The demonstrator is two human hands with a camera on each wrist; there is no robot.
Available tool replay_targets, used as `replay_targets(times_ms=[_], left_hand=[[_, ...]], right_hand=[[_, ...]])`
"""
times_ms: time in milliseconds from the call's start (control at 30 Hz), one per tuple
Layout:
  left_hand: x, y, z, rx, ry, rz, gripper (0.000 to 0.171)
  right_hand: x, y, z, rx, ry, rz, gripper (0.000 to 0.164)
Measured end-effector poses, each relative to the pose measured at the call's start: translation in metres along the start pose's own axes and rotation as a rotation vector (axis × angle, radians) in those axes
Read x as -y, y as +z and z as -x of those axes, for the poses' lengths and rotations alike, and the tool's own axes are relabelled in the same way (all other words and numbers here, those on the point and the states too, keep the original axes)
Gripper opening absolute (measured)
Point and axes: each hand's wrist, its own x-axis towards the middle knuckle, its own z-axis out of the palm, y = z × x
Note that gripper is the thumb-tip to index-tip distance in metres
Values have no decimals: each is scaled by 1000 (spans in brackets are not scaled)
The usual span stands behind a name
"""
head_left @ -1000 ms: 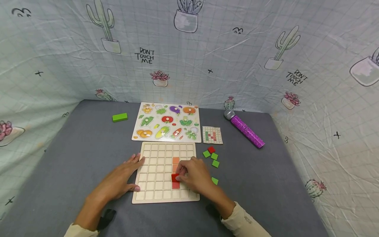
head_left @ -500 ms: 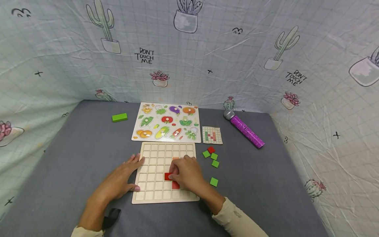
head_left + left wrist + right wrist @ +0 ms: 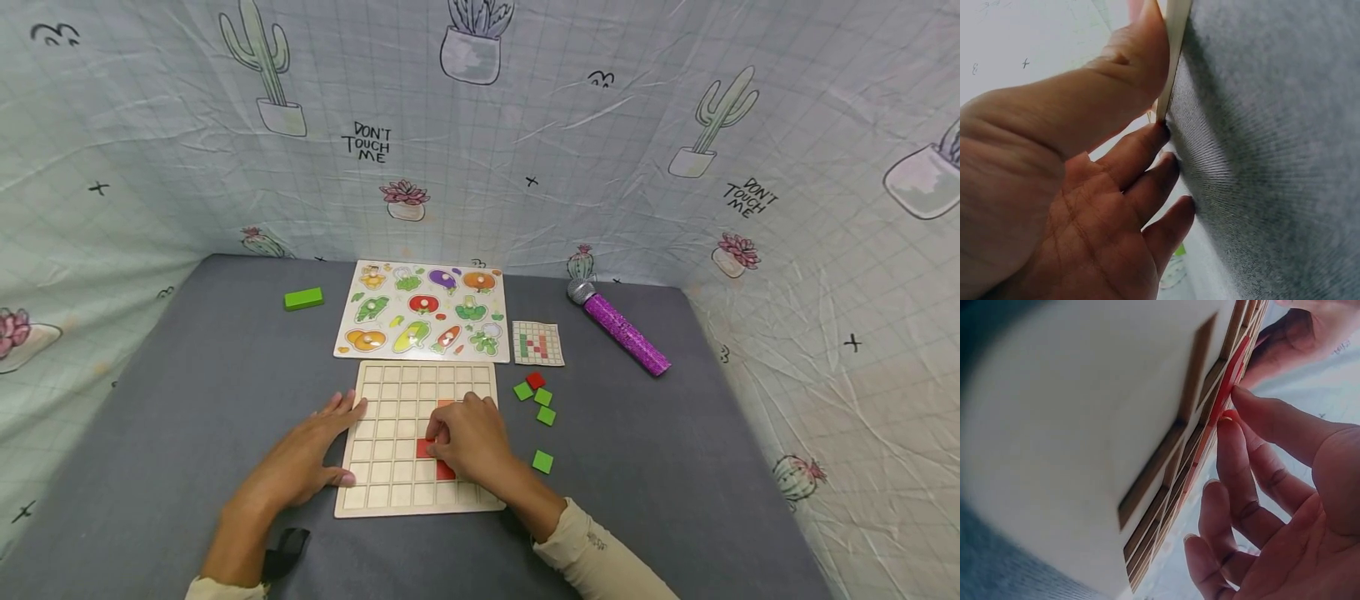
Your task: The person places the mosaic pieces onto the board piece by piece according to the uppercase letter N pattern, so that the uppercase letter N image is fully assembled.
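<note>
A wooden grid board [image 3: 405, 492] lies on the table. My left hand [image 3: 292, 454] rests along its left edge, fingers spread; in the left wrist view, the thumb [image 3: 1141, 56] lies over that edge. My right hand [image 3: 472, 442] is over the board's right half, thumb and fingertips on a red square tile [image 3: 424, 448] that sits flat in a cell. In the right wrist view, the curled thumb and index fingertips meet at the red tile's edge, the other fingers bent. Diagonally below it is another red tile [image 3: 446, 471]; an orange tile [image 3: 446, 402] shows partly behind the right hand.
Right of the board lie several loose green tiles [image 3: 546, 416] and a red tile [image 3: 535, 380], below a small pattern card [image 3: 551, 354]. Behind it is a vegetable puzzle board [image 3: 397, 321]. A purple glitter microphone [image 3: 622, 332] lies back right, a green block [image 3: 303, 299] back left.
My right hand has moved slightly left with the red tile, from above the lower red tile to the cell at its upper left, where the tile now lies flat. The left hand stays put.
</note>
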Motion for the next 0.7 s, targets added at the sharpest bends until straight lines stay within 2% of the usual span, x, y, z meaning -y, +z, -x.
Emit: replay_targets(times_ms=[167, 433, 567, 700], left_hand=[[0, 0, 0, -1, 4, 12, 106], [0, -1, 1, -6, 7, 31, 106], [1, -1, 0, -7, 11, 35, 106], [0, -1, 0, -6, 4, 39, 106]], right_hand=[[-4, -2, 0, 17, -10, -52, 11], [-20, -10, -1, -2, -44, -223, 18], [-30, -18, -1, -32, -67, -256, 22], [-42, -26, -1, -47, -42, -268, 23]])
